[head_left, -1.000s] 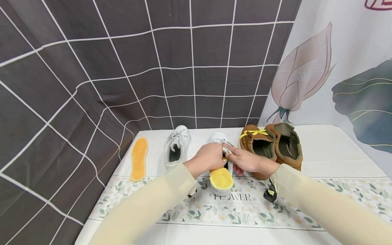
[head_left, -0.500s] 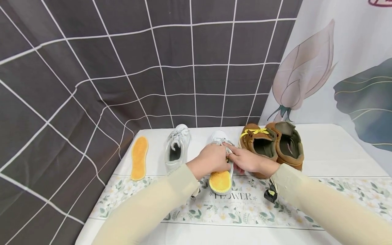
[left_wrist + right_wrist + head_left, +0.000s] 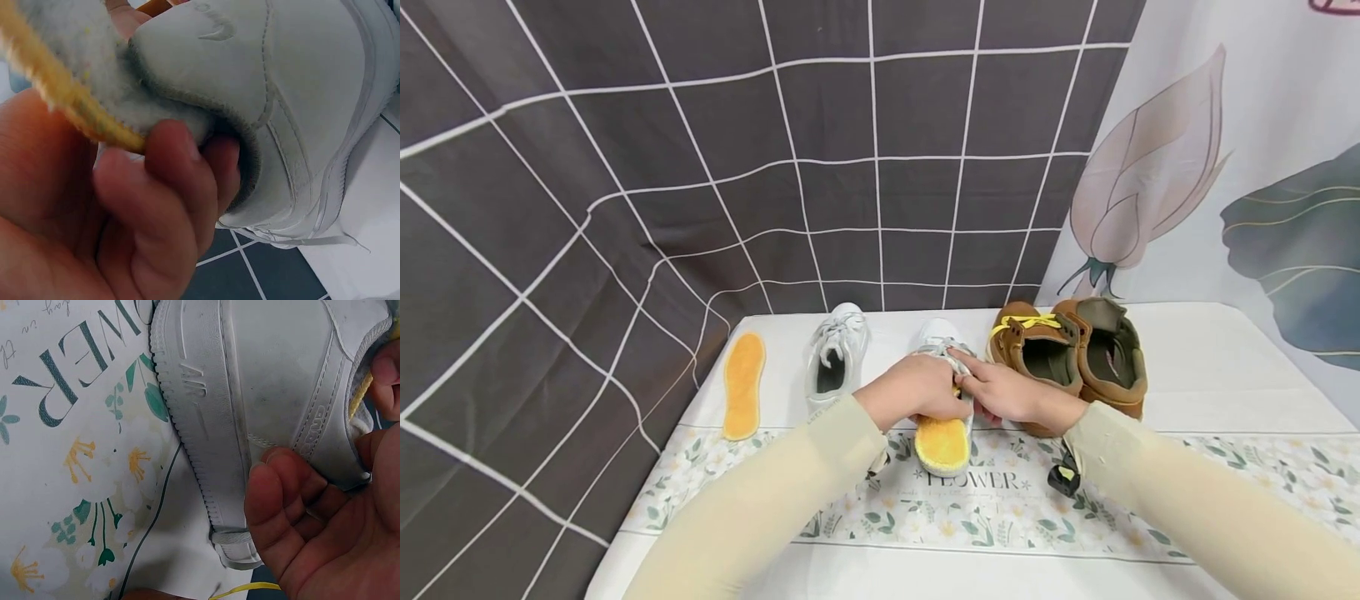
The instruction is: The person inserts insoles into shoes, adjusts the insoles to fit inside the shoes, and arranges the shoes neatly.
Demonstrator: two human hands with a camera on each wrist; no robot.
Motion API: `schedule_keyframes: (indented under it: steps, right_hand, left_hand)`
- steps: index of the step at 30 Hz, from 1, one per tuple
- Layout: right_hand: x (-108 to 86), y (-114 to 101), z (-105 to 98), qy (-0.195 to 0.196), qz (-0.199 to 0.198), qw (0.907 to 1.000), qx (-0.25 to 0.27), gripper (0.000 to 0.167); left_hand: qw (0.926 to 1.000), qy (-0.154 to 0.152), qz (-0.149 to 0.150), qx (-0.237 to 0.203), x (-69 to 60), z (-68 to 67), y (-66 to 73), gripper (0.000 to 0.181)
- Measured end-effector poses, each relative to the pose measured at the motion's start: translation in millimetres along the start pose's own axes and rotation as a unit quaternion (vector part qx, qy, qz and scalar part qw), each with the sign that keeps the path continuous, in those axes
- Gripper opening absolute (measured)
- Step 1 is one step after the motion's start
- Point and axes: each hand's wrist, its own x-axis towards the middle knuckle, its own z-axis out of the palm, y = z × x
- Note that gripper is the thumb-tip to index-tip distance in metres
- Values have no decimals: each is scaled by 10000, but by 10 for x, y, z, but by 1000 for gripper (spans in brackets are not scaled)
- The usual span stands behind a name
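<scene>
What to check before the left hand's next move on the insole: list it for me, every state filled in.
1. Insole gripped by left hand: ok.
2. Shoe steadied: ok, the right hand holds its side.
3. Insole fully inside: not ok, its near end sticks out of the opening.
4. Insole's front end lying flat: cannot tell, hidden in the shoe.
5. Other insole out of the way: ok, on the table at far left.
</scene>
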Motion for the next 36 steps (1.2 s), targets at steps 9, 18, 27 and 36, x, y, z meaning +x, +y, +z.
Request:
schedule_keyframes:
  steps: [9,18,27,36]
  right_hand:
    - [7,29,36,99,-45,9998,-183,58]
    - [12,19,16,78,-123,9996,-250,59]
    - [22,1,47,122,50,9997,-210,58]
    - [13,-6,46,123,36,9994,-312,58]
  left_hand:
    - [9995,230,197,42,-1,12,2,26]
    - [9988,-246,65,429,-62,22,62,60]
    - [9996,-109,215,-129,-62,-8,38,27]
    - [9993,253,171,-203,-23,-12,14,22]
